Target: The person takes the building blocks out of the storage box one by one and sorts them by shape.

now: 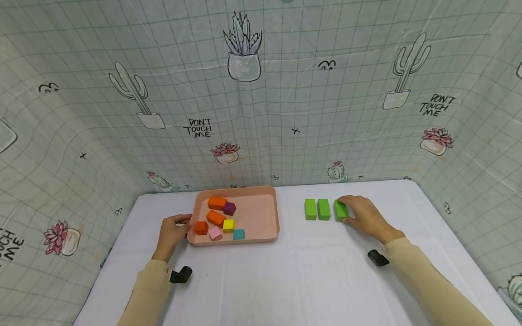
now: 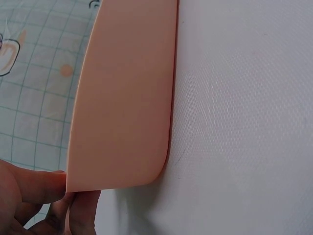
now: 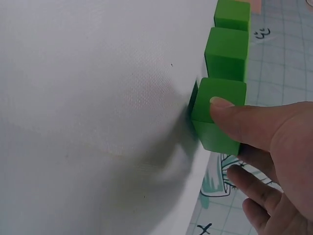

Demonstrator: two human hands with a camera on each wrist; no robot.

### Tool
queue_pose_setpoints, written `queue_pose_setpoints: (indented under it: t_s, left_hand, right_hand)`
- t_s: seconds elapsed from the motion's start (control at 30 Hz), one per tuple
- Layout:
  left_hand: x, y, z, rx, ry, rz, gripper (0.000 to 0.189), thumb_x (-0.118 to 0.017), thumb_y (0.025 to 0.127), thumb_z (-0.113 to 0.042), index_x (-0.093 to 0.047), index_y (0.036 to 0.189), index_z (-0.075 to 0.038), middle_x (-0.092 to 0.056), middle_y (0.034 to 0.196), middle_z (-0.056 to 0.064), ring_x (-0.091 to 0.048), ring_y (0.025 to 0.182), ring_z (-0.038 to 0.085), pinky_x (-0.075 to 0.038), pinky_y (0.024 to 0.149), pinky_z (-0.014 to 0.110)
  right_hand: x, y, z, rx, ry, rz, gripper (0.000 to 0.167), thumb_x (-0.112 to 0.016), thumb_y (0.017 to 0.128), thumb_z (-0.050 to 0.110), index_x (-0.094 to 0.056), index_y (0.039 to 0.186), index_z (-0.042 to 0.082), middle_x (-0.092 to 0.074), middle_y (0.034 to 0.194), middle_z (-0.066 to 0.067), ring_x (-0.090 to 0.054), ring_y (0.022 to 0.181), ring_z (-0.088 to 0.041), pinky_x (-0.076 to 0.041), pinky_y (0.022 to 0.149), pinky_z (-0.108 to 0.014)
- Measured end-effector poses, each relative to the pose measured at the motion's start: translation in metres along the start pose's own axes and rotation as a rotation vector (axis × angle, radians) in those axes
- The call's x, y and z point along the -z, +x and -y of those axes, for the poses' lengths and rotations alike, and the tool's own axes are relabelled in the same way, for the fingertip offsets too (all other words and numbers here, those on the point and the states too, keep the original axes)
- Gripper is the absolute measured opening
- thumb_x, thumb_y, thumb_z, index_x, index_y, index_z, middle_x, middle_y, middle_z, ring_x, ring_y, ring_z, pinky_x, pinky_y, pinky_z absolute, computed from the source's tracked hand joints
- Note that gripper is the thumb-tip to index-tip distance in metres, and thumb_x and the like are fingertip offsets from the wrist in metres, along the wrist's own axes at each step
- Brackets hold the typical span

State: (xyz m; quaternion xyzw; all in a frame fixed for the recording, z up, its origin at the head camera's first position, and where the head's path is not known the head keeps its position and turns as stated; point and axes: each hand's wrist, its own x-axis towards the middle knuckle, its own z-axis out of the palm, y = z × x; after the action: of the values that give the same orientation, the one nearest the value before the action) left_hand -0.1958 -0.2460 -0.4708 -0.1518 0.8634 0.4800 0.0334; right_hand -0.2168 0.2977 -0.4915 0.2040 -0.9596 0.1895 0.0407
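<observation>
My left hand pinches the left rim of a peach-coloured tray; in the left wrist view its thumb and fingers sit on either side of the tray wall. My right hand holds a green rectangular block between thumb and fingers, the thumb lying on its near end in the right wrist view. Two more green blocks stand in a row to its left, the middle block and the far-left block.
Inside the tray's left half lie orange blocks, a purple cube, a yellow cube, a pink cube and a teal cube. A white-covered table lies beneath, with a patterned cloth hanging behind and at the sides.
</observation>
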Motion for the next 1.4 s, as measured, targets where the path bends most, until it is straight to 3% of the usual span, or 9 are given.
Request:
queue_pose_setpoints:
  t_s: [0.27,0.63,0.93,1.13,1.4]
  left_hand:
    - [0.0,0.001,0.002,-0.001,-0.008,-0.006,0.036,-0.056,0.098,0.005,-0.065,0.133,0.013,-0.063,0.124,0.032,-0.065,0.091,0.031,-0.061,0.072,0.025]
    - [-0.001,0.0,-0.001,0.0,-0.003,-0.02,0.037,-0.056,0.099,0.004,-0.065,0.134,0.012,-0.063,0.126,0.032,-0.065,0.096,0.033,-0.062,0.077,0.029]
    - [0.0,-0.001,-0.001,-0.009,-0.024,-0.021,0.037,-0.056,0.097,0.005,-0.065,0.132,0.014,-0.063,0.124,0.033,-0.066,0.09,0.031,-0.062,0.073,0.026]
    - [-0.002,0.0,0.0,-0.011,-0.014,-0.026,0.036,-0.057,0.098,0.004,-0.066,0.132,0.012,-0.064,0.124,0.031,-0.065,0.091,0.029,-0.061,0.074,0.026]
    - [-0.002,-0.001,0.002,-0.016,-0.016,-0.027,0.035,-0.057,0.099,0.004,-0.066,0.132,0.013,-0.064,0.124,0.032,-0.064,0.09,0.028,-0.059,0.071,0.023]
  right_hand:
    - [-0.003,0.004,0.001,0.029,-0.012,0.01,0.061,-0.086,0.084,0.0,-0.06,0.139,-0.01,-0.063,0.139,-0.029,-0.058,0.129,-0.049,-0.041,0.111,-0.065]
    - [0.002,0.008,0.008,0.01,0.012,0.014,0.065,-0.087,0.084,0.005,-0.058,0.141,-0.01,-0.059,0.144,-0.03,-0.056,0.131,-0.051,-0.039,0.112,-0.066]
    - [0.01,0.025,0.057,0.155,0.064,-0.041,0.058,-0.086,0.085,0.006,-0.063,0.137,-0.007,-0.066,0.138,-0.025,-0.058,0.13,-0.047,-0.041,0.112,-0.064]
    - [-0.001,0.038,0.091,0.253,0.055,-0.04,0.057,-0.087,0.085,0.007,-0.065,0.137,-0.004,-0.067,0.138,-0.019,-0.059,0.13,-0.043,-0.042,0.112,-0.061]
    - [-0.023,0.051,0.12,0.377,0.028,-0.019,0.055,-0.087,0.085,0.008,-0.066,0.134,-0.003,-0.068,0.136,-0.015,-0.061,0.128,-0.038,-0.045,0.111,-0.057]
